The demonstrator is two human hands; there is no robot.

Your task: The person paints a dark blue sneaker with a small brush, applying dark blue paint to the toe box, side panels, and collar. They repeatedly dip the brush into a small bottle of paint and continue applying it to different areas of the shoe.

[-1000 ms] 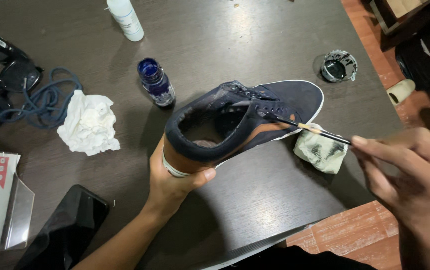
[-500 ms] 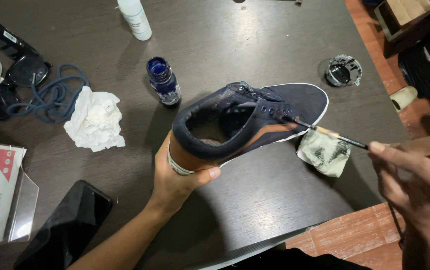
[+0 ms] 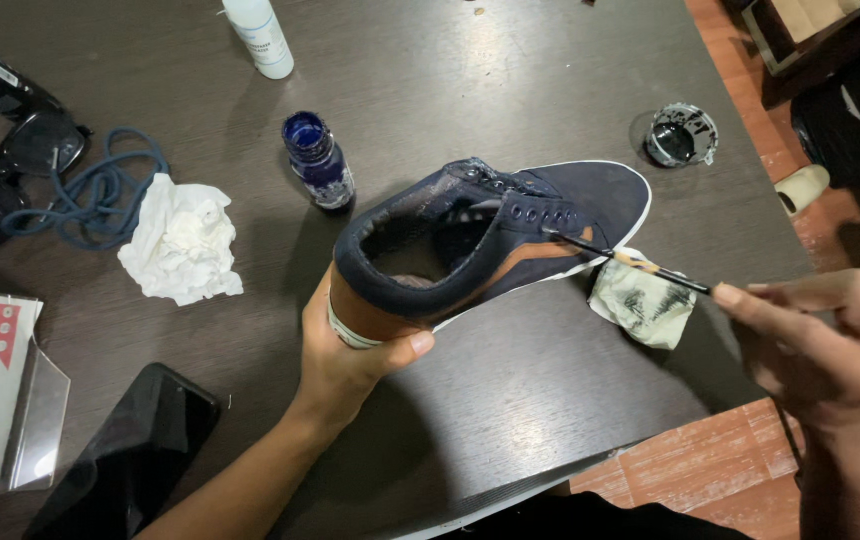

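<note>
Change: from my remote seat I see the shoe (image 3: 510,235) tipped a little further over than a second ago, its opening turned more toward the camera; the brush tip, which sat higher by the lace holes, now rests at the brown side stripe, so I judge the work has moved onto that panel.
Left hand (image 3: 355,350): fingers clenched around the heel, thumb across the white sole edge.
Right hand (image 3: 820,345): fingertips pinching the thin paintbrush (image 3: 625,260), bristles touching the shoe's side, well out from the fingers.
Shoe: navy suede-like upper, tan heel band, white rubber rim, laces out.
Nearby: stained crumpled paper (image 3: 642,300) under the brush; blue dye bottle (image 3: 318,160), glossy glass, beyond the left fingers; white tissue (image 3: 182,250); coiled blue lace (image 3: 100,195); dark woodgrain table (image 3: 450,80).
</note>
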